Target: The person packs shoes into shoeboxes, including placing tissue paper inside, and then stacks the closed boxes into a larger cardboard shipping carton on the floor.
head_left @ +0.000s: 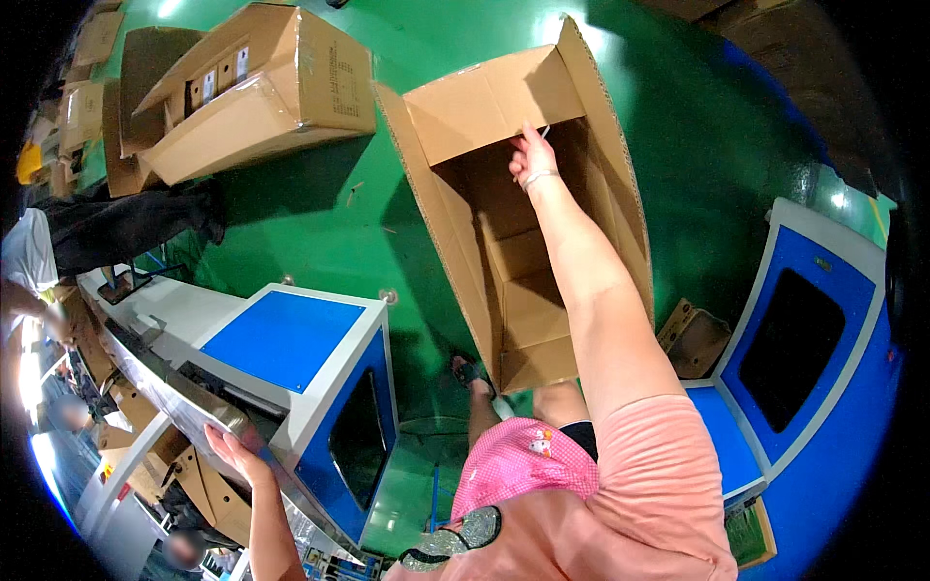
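A large open cardboard box (610,169) stands on the floor ahead of me, its flaps spread upward and its inside looking bare. My right arm reaches over it, and my right hand (534,157) is closed at the edge of its far flap (494,97). A thin pale band circles that wrist. Down at the left, my left hand (239,457) has its fingers stretched out against the edge of a long grey-white machine part (199,392). Nothing shows in its grasp, though part of the palm is hidden.
Another open carton (334,82) with packed contents stands far left. A blue-and-white machine (286,334) sits left of me, a blue cabinet with a dark window (792,334) right. A small brown carton (695,339) lies beside the cabinet. Other people are at the left.
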`<state>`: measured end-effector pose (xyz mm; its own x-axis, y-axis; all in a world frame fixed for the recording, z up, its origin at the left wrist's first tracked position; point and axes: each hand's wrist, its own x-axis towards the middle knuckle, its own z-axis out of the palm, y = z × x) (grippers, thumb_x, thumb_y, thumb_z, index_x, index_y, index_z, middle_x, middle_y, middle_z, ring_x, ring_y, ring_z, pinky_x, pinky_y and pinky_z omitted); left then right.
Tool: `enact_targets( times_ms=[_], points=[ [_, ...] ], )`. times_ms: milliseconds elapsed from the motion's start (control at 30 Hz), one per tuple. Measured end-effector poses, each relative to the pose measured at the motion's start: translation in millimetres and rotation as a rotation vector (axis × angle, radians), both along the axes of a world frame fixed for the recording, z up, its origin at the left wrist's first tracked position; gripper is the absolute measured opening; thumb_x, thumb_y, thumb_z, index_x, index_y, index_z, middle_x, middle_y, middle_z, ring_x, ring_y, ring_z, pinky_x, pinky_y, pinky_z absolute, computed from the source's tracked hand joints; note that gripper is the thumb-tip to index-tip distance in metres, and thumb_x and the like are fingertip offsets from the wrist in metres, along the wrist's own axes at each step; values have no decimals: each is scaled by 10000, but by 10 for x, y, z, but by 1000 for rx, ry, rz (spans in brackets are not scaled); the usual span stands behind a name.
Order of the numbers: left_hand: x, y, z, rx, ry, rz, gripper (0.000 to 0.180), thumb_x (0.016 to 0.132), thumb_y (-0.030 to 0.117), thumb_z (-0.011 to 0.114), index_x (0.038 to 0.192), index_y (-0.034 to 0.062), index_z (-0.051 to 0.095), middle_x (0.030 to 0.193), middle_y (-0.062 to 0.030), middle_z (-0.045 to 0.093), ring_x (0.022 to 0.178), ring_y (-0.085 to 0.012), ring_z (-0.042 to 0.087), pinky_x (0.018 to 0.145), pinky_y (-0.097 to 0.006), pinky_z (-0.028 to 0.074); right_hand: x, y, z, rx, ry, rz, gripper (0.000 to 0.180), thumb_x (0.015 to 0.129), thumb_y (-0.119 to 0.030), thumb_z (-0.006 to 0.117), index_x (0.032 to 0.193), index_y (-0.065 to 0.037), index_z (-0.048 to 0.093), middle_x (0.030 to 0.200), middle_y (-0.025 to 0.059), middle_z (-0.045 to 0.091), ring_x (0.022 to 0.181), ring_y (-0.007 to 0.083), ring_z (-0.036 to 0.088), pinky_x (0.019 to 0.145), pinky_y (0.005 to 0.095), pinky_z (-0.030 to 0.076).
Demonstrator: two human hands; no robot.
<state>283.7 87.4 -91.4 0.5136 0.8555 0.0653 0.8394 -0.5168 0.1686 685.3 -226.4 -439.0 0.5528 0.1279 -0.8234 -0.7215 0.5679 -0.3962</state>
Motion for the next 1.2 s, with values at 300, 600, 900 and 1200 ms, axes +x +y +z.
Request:
enact_targets(
  times_ms=[300, 600, 900, 1200],
  points=[
    [-26, 30, -10, -64, -79, 0, 558, 832, 391, 294, 1226, 0, 238, 1264, -117, 233, 1153, -236, 235, 956, -331, 146, 531, 244, 363, -277, -913, 614, 479, 701, -128, 521, 1149, -57, 365, 898, 72, 544, 638, 165, 527, 578, 273, 439],
    [-73, 40, -27, -44, -58, 16, 642, 803, 467, 279, 1225, -15, 230, 1264, -138, 239, 1169, -254, 216, 966, -344, 130, 975, -278, 238, -1183, -555, 1445, 620, 668, -200, 622, 1184, -107, 292, 1055, 164, 487, 963, 300, 476, 800, 355, 390],
    [-191, 29, 32, -115, -207, 67, 683, 772, 486, 344, 1220, -18, 235, 1243, -131, 258, 1158, -239, 237, 959, -339, 148, 1322, -137, 103, -1151, -498, 1918, 949, 570, -431, 664, 1251, -21, 144, 1160, 185, 399, 1045, 292, 417, 872, 319, 350],
    [13, -82, 29, 139, 150, -10, 594, 808, 427, 257, 1204, -15, 269, 1236, -207, 259, 1155, -338, 230, 953, -383, 166, 868, -370, -339, -1043, -458, 1735, 585, 619, -410, 620, 1016, -2, 485, 983, 159, 537, 872, 230, 535, 731, 311, 436]
  ],
)
